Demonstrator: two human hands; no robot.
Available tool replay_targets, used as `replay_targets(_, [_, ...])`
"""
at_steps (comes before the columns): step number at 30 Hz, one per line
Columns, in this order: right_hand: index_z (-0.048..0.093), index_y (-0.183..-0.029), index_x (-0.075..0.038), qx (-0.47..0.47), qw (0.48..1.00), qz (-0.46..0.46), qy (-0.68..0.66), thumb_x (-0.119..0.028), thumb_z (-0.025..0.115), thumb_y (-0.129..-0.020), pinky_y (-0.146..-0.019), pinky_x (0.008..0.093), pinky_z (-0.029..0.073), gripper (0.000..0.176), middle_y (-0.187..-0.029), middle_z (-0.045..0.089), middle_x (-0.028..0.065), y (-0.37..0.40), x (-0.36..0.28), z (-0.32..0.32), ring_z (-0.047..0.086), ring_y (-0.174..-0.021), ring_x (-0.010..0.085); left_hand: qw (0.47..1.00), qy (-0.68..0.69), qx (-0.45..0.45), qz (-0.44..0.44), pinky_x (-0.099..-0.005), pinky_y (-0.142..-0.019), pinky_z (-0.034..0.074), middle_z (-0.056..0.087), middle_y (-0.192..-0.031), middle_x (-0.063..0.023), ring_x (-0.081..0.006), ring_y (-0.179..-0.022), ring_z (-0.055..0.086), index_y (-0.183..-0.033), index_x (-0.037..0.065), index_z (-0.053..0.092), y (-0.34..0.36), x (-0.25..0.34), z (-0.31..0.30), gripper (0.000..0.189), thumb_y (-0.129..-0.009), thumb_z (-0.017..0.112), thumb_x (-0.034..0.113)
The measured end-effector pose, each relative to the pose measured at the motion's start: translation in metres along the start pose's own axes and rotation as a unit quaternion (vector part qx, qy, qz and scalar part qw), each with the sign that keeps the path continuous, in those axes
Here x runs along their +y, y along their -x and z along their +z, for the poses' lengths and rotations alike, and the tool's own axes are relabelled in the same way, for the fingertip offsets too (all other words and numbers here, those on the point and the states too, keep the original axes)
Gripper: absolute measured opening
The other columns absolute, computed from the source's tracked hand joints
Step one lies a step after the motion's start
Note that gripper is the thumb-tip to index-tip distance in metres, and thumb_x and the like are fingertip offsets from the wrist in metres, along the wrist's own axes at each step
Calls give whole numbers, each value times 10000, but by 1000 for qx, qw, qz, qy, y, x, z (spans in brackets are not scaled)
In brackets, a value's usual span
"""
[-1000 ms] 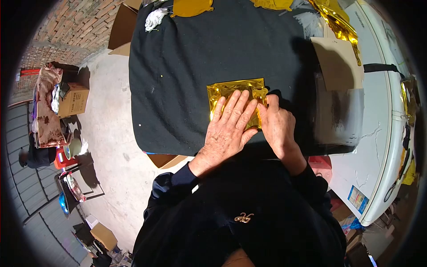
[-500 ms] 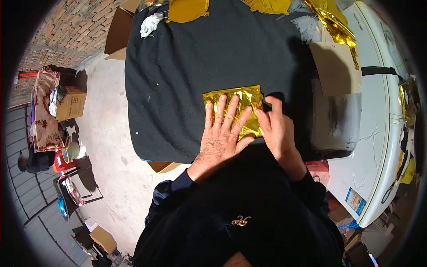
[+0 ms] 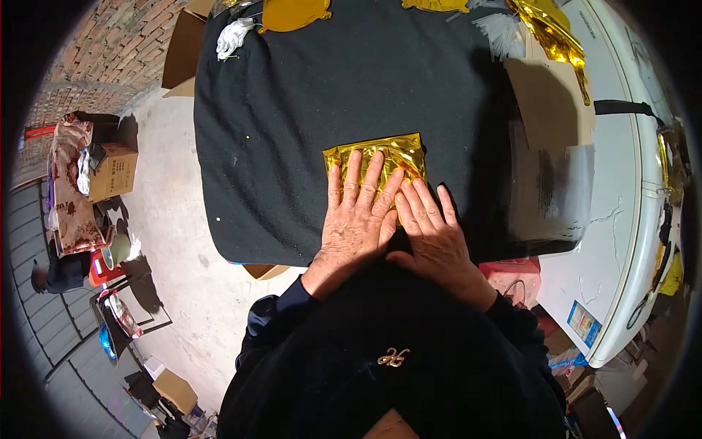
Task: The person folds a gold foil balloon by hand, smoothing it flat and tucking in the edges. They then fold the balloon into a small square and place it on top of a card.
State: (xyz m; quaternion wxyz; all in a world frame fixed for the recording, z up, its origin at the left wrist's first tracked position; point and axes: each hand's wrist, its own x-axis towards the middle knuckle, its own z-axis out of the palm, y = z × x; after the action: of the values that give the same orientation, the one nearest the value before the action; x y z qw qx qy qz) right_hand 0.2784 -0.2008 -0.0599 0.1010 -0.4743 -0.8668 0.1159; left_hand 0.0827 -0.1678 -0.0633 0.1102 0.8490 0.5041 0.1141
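A folded sheet of shiny gold foil lies on the black cloth near the table's front edge. My left hand rests flat on the foil, palm down with its fingers spread. Beside it my right hand also lies palm down, its fingers stretched out over the foil's right lower part and the cloth. Both hands cover much of the foil's lower half. Neither hand grips anything.
At the top edge are a gold foil piece, a white crumpled bundle and draped gold foil. Cardboard and clear plastic sheets lie at the right, beside a white appliance.
My right hand has gone from bent fingers at the foil's right edge to lying flat with straight fingers, close beside my left hand. The view has shifted slightly.
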Motion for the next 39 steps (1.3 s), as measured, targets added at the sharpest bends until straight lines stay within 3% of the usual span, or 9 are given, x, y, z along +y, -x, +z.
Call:
replay_targets(13, [469,-1507,71,31,996,43,74,-775,462,-911,-1267,627,121,1035,-1633,412,196,16,10,-11,321,-1564,313,1000,-3,20,7,-644,-1266,144,298,-1691,-165,-446,-1572,216,-1618,178,399,0,2,-5,682,-979,605,300])
replay_targets(17, [432,-1515,114,68,997,29,3,-616,637,-902,-1274,597,140,974,-1628,382,275,-1,2,-41,285,-1572,386,999,-30,18,11,-629,-1276,130,295,-1693,-168,-439,-1578,204,-1624,159,384,1,4,-7,671,-1002,564,337])
replay_targets(18, [369,-1553,108,108,993,0,-55,-539,705,-875,-1285,569,138,996,-1645,339,289,-12,-1,-37,258,-1577,408,999,-39,22,14,-630,-1276,131,295,-1693,-168,-439,-1574,214,-1620,146,388,2,2,-2,669,-1004,558,345])
replay_targets(21, [268,-1604,82,90,995,-34,-41,-549,623,-951,-1311,510,92,975,-1685,268,259,-58,-13,-28,168,-1607,371,999,-46,23,11,-624,-1281,116,304,-1685,-171,-435,-1575,208,-1611,93,386,2,2,0,671,-1024,514,391])
replay_targets(23, [232,-1623,65,103,992,-39,-66,-620,387,-1054,-1320,481,52,904,-1692,259,242,-81,-3,0,129,-1616,343,999,-37,23,9,-619,-1285,105,317,-1675,-174,-431,-1580,190,-1606,59,385,1,2,-3,682,-1037,484,424])
replay_targets(25, [212,-1633,54,85,994,-28,-67,-629,338,-1063,-1321,470,48,898,-1699,251,231,-92,8,15,134,-1617,329,1000,-18,24,8,-615,-1288,96,335,-1661,-176,-428,-1585,170,-1598,32,389,2,3,-4,697,-1046,461,452])
replay_targets(29, [202,-1644,29,66,994,-5,-85,-633,288,-1076,-1322,456,57,877,-1708,240,214,-94,10,17,147,-1616,311,998,-65,11,5,-577,-1299,80,269,-1694,-175,-400,-1597,131,-1639,52,300,4,1,-1,730,-1070,402,498])
replay_targets(39, [195,-1662,-47,85,991,0,-99,-664,198,-1078,-1320,480,83,850,-1675,289,249,-92,9,18,159,-1607,351,999,-26,26,8,-591,-1295,65,231,-1708,-171,-394,-1602,128,-1637,74,319,8,0,1,691,-1098,344,507])
